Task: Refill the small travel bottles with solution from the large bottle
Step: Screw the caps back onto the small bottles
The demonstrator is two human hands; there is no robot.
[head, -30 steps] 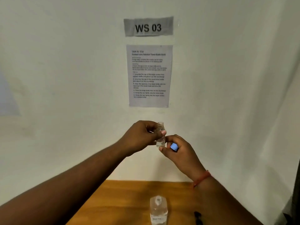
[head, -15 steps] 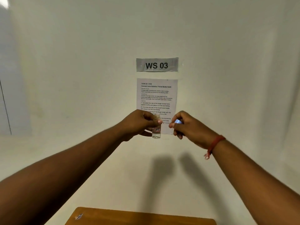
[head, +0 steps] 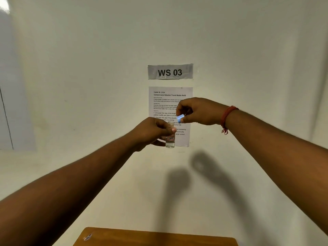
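Both hands are busy: left hand (head: 150,133) grips the upright small bottle (head: 170,139), right hand (head: 198,110) pinches the blue cap (head: 180,118) just above-right of its open neck.

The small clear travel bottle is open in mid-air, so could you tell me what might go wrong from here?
1. The small clear travel bottle, uncapped, holds liquid; tilting in the left hand's grip could spill it.
2. The small blue cap is only pinched by the right hand; it could drop.
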